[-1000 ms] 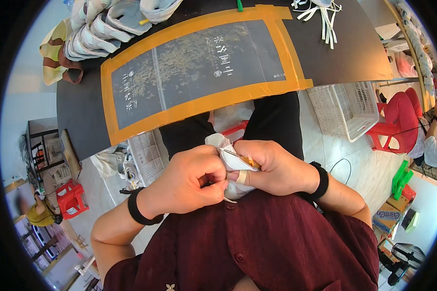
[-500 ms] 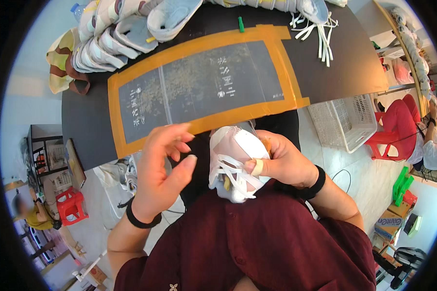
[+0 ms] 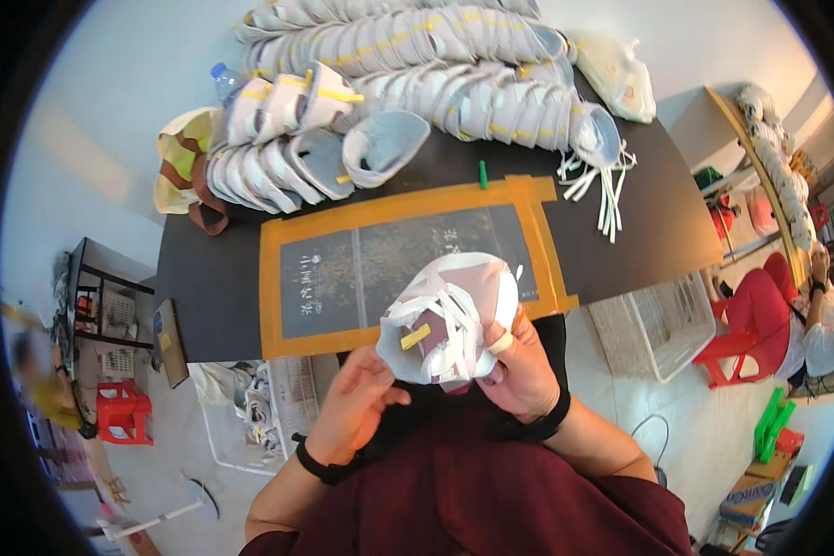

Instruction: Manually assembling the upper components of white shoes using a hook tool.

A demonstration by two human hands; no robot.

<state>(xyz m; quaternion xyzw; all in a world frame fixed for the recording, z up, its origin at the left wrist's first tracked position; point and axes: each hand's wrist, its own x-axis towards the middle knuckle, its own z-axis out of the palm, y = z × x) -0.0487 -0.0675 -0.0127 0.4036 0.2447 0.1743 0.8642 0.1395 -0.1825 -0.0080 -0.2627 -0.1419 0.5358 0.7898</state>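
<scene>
A white and pale pink shoe upper (image 3: pixel 449 315) with white laces and a yellow tag is held up in front of me, above the table's near edge. My right hand (image 3: pixel 519 371) grips its right side, thumb on top; a beige strip wraps that thumb. My left hand (image 3: pixel 357 403) is just below the upper's left end, fingers loosely bent and apart from the thumb, holding nothing. Whether its fingertips touch the grey lining is hard to tell. Behind the upper lies a dark sheet (image 3: pixel 403 259) edged with orange tape, partly covered by it.
Nested shoe uppers (image 3: pixel 491 107) fill the back of the dark table (image 3: pixel 658 218). A green stick (image 3: pixel 483 174), white laces (image 3: pixel 610 208) and a camouflage bag (image 3: pixel 183 148) are there too. White baskets (image 3: pixel 653 324) stand below. A person (image 3: pixel 820 324) sits at right; another is far left.
The shoe upper has risen from my lap to above the table edge and turned, its lining now facing left. My left hand has lowered and moved close to it. The view has tilted up.
</scene>
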